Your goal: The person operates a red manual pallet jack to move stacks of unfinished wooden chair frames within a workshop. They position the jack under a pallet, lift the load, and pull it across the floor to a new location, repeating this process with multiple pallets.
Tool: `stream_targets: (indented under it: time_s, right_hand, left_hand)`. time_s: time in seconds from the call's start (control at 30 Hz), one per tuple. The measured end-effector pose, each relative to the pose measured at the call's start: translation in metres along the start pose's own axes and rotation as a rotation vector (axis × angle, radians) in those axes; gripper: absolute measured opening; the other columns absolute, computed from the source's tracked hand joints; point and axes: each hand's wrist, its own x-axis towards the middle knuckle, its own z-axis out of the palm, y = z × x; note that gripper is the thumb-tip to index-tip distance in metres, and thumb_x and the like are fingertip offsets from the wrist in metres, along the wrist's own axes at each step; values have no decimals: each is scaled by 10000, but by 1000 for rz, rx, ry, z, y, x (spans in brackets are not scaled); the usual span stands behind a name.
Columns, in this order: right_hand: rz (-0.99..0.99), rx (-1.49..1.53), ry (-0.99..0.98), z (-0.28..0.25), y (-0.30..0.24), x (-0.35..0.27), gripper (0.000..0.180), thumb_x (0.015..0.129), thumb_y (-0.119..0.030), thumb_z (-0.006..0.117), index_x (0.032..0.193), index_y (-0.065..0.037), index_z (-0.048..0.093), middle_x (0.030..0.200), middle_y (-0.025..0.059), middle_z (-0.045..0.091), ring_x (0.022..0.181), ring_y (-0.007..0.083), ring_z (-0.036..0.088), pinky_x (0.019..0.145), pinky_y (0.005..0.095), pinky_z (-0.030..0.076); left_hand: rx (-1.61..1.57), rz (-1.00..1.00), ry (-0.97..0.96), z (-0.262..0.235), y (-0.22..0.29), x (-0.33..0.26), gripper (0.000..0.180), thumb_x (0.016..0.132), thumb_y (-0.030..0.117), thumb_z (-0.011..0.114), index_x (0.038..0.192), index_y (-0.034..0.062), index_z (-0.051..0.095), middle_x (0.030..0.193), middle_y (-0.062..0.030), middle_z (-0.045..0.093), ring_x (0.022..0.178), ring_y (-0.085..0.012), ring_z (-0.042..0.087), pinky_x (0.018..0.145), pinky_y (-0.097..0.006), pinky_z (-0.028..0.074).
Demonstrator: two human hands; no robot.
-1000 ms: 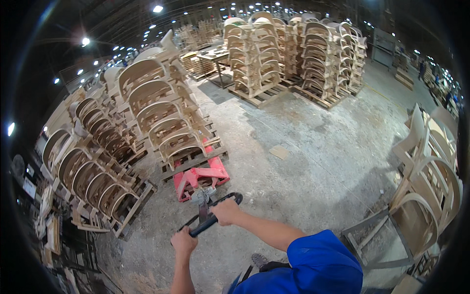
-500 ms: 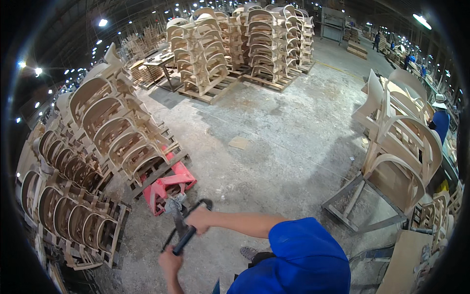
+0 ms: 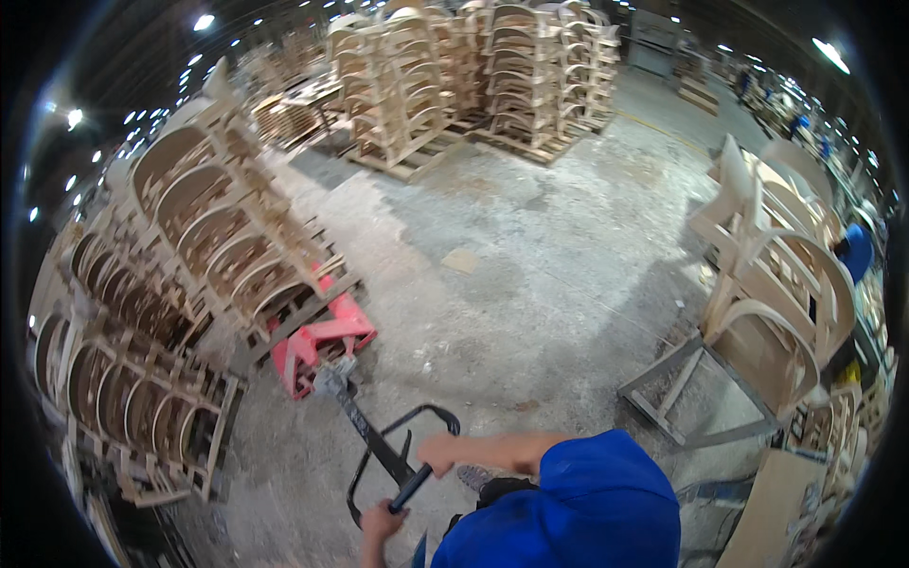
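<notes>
My right hand is closed around the dark grip bar of a pallet jack handle. Lower on that bar, my left hand is wrapped around its near end. The handle is a black loop on a grey shaft, tilted toward me. Its shaft runs down to the red pallet jack at the left. The jack's forks are mostly hidden under a wooden pallet. On this pallet stands a tall stack of curved wooden chair frames.
More stacked chair frames sit on a pallet at the near left. Other stacks stand on pallets at the back. At right, chair frames rest by a metal-edged stand. A person in blue is beyond them.
Both hands have drawn the handle toward me and to the right, tilting it lower. Its loop and shaft show more fully. The red jack body stays in nearly the same place.
</notes>
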Motion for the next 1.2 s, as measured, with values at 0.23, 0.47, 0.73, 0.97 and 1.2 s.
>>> stream_targets:
  time_s: [0.23,0.47,0.73,0.97,1.2]
  right_hand:
    - [-27,-181,407,-175,-44,28,268,717,-209,762,960,-96,749,914,141,767,902,326,759,741,473,590]
    - [-18,-171,377,-121,-55,-4,241,753,-147,721,985,-84,724,923,137,769,887,322,762,741,460,585]
    - [37,-237,174,3,-25,-28,234,795,-188,706,1023,-148,737,988,113,760,975,315,741,801,485,563]
    - [54,-272,103,18,-32,-50,270,848,-257,711,1103,-170,718,1049,109,754,1066,312,722,895,528,520]
    - [-8,-196,96,20,-58,-101,307,836,-336,735,1083,-154,722,1064,117,752,1088,306,713,931,512,519]
  left_hand:
    - [31,-101,671,-156,2,3,210,810,302,741,945,141,731,816,-155,742,816,-379,734,744,-498,559]
    - [91,-178,572,-104,16,-22,156,805,253,705,915,154,756,830,-148,753,811,-357,743,746,-487,562]
    - [71,-48,417,-3,46,-48,260,853,373,699,972,150,762,878,-142,765,856,-369,746,765,-496,537]
    - [78,-40,407,16,52,-74,329,859,436,714,1006,145,760,928,-143,769,891,-361,746,811,-498,558]
    - [24,-1,362,39,45,-117,365,863,481,729,979,135,755,902,-149,762,875,-350,743,774,-502,547]
